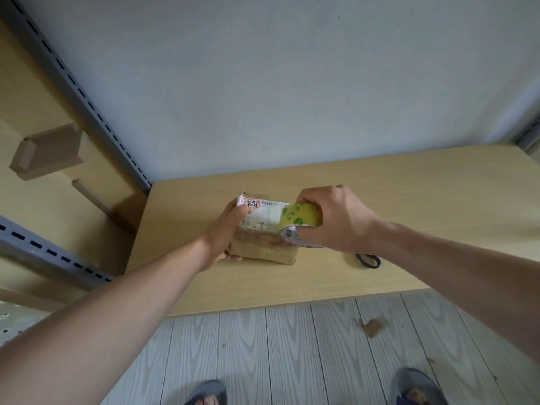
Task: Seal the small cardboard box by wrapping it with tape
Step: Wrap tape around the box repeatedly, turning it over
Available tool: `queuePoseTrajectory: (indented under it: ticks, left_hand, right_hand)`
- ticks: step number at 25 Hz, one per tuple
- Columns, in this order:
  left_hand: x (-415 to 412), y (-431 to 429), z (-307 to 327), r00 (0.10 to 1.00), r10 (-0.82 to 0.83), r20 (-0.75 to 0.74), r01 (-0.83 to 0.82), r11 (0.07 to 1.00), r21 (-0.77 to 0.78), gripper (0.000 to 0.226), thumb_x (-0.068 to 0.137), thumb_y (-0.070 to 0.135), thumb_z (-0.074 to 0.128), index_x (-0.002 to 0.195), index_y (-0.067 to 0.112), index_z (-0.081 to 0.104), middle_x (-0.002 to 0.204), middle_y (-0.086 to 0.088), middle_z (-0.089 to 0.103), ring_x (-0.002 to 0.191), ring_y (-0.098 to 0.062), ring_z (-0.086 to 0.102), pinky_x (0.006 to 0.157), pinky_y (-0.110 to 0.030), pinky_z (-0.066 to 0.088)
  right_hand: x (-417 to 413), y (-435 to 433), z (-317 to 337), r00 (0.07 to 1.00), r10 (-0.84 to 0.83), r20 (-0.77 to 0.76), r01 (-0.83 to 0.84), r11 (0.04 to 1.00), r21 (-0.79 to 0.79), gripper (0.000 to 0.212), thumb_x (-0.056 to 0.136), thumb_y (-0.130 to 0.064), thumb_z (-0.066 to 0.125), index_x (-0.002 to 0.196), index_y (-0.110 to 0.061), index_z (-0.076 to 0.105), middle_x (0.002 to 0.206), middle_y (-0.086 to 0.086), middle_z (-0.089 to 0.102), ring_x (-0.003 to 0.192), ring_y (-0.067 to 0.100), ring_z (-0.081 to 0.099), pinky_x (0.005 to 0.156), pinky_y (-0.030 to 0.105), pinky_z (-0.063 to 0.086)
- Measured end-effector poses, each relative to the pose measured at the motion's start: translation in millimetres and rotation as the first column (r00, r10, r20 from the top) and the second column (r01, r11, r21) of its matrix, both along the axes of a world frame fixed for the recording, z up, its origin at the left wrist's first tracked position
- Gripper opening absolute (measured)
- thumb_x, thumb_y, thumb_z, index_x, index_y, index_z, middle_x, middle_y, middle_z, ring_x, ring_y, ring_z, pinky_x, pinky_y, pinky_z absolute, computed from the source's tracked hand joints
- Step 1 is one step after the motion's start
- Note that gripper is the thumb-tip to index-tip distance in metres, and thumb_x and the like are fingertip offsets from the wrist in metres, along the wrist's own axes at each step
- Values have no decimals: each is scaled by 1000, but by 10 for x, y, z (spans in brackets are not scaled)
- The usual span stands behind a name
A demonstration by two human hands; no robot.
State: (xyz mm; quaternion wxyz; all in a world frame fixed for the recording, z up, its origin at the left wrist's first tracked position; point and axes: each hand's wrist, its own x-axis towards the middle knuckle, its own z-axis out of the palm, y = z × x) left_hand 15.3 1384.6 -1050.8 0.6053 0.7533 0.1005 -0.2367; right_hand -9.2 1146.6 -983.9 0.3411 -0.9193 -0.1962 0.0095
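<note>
The small cardboard box (pixel 263 249) sits left of the middle of the pale wood-grain desk (pixel 423 200). It is a squat brown block with slightly crushed corners. A white printed label (pixel 264 214) with a barcode and a red-framed stamp covers its top.

The left hand (pixel 225 232) grips the box's left end, its fingers (pixel 242 210) curled over the top edge and the thumb low at the near corner. The right hand (pixel 336 220) holds a tape roll (pixel 301 216) at the box's right end, fingers clamped round the ring. The roll is glossy, yellowish and see-through with green print, on a white printed core, and it touches the label's right edge.

The loop handles of black scissors (pixel 368 260) lie on the desk just near and right of the right wrist; the rest is hidden.

Bare desk spreads to the right and far side up to a plain grey wall. The desk's left edge meets a grey slotted steel upright (pixel 87 103), with cardboard pieces (pixel 49 153) beyond. Past the near edge is grey plank floor with a brown scrap (pixel 374 325).
</note>
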Motion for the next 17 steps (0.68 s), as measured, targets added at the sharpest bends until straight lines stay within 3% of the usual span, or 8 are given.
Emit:
queuePoseTrajectory:
  ticks: [3, 5, 9, 12, 17]
  left_hand:
    - [-6, 47, -56, 999, -29, -17, 28, 996, -82, 55, 83, 63, 47, 133, 39, 51, 107, 1, 74, 76, -15, 70, 60, -30, 49]
    - [13, 34, -73, 1000, -23, -11, 22, 994, -107, 45, 93, 58, 45, 133, 38, 50, 107, 3, 73, 76, -15, 70, 61, -30, 47]
    - [21, 1, -77, 999, -31, -19, 28, 994, -109, 46, 91, 59, 45, 131, 39, 51, 110, 1, 73, 80, -15, 70, 62, -31, 47]
    - [-12, -23, -62, 999, -8, -39, 4, 994, -108, 37, 104, 51, 38, 133, 34, 50, 110, -3, 71, 80, -18, 69, 63, -32, 47]
    - [-26, -30, -93, 1000, -18, -9, 18, 997, -77, 32, 106, 47, 35, 131, 35, 51, 112, -2, 71, 79, -16, 69, 67, -36, 51]
  right_hand:
    - [42, -138, -14, 998, 61, -31, -64, 995, -74, 27, 77, -49, 76, 81, -25, 64, 68, -12, 64, 59, 6, 58, 46, 19, 43]
    - [43, -197, -41, 994, 111, -6, -112, 991, -79, 44, 81, -63, 61, 78, -19, 65, 63, -7, 62, 52, 8, 54, 44, 23, 39]
    - [103, -277, -188, 994, 76, 72, -67, 991, -114, 46, 89, -45, 47, 62, -8, 54, 49, 3, 48, 42, 14, 36, 42, 32, 27]
    - [71, -316, -283, 993, 52, 108, -14, 945, -328, 40, 86, -44, 51, 56, -17, 47, 44, -3, 46, 39, 17, 42, 40, 24, 29]
    - [71, -327, -473, 998, 33, 50, -13, 932, -361, 39, 90, -43, 55, 62, -16, 54, 50, -1, 53, 45, 19, 50, 42, 23, 30]
